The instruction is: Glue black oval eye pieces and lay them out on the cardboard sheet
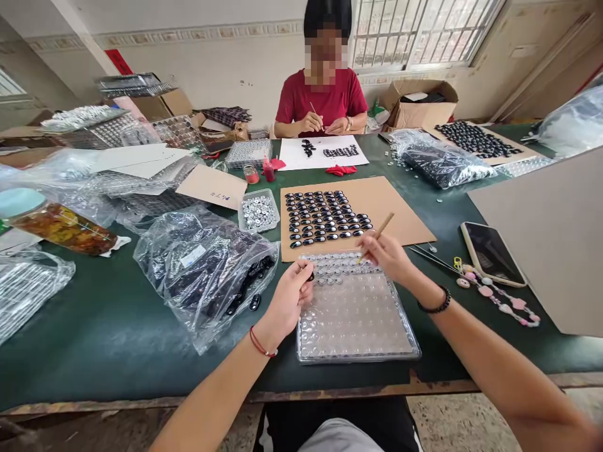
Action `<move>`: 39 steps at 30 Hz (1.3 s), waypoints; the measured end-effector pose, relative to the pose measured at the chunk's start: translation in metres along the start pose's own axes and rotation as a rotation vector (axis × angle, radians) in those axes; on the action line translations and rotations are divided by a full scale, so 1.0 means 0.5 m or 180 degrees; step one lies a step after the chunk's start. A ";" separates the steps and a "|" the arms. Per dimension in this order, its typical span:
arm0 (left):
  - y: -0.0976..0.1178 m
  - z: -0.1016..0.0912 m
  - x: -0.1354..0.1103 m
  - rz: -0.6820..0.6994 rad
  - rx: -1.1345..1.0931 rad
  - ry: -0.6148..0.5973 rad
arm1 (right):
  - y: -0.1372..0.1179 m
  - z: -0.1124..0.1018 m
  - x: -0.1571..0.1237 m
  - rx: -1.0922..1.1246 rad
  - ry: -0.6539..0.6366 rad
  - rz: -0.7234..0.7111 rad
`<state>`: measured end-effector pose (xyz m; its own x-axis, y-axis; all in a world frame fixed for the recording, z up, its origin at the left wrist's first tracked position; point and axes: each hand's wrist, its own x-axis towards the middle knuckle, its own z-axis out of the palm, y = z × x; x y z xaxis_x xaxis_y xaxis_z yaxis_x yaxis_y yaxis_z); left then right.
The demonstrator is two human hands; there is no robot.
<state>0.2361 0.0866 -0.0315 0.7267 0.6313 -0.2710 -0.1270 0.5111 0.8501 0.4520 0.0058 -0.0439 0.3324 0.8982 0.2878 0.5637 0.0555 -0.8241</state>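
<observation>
My left hand (296,292) is closed, pinching a small glossy black oval piece (311,276) between thumb and fingers at the left edge of a transparent plastic tray (358,351). Small round silvery parts sit in the tray's far rows. My right hand (384,251) grips a thin wooden stick (385,223) slanting down, its lower end over the far right part of the tray. Just beyond lies a brown cardboard sheet (391,207) bearing rows of glossy black ovals (325,216).
Left of the tray lies an open plastic bag (188,251) of black pieces; behind it is a box of silvery parts (259,211). A phone (492,251) and beaded strap (511,301) lie right. Across the table, a person in red (325,103) works over white paper (292,154).
</observation>
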 end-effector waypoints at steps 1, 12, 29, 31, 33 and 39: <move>0.000 0.002 0.000 0.0027 0.0076 0.0027 | -0.022 0.013 -0.012 0.0046 -0.0271 -0.0095; -0.010 0.009 -0.005 0.0286 0.1711 -0.0058 | -0.063 0.037 -0.053 -0.0099 -0.0336 -0.0297; 0.006 0.000 -0.005 0.0159 0.2216 -0.0334 | -0.100 0.054 -0.093 0.1830 0.0141 0.0035; 0.022 -0.013 -0.003 -0.0088 0.2099 -0.0689 | -0.097 0.048 -0.095 0.2054 0.0352 0.0053; 0.041 -0.024 0.001 -0.0160 0.1386 -0.0857 | -0.094 0.042 -0.096 0.2211 0.0465 0.0073; 0.041 -0.007 0.003 -0.0204 -0.0327 -0.0643 | -0.101 0.045 -0.098 0.2016 0.0299 0.0008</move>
<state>0.2321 0.1002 -0.0161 0.8546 0.4712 -0.2182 -0.1368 0.6097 0.7808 0.3903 -0.0313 -0.0275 0.4142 0.8582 0.3032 0.0163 0.3261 -0.9452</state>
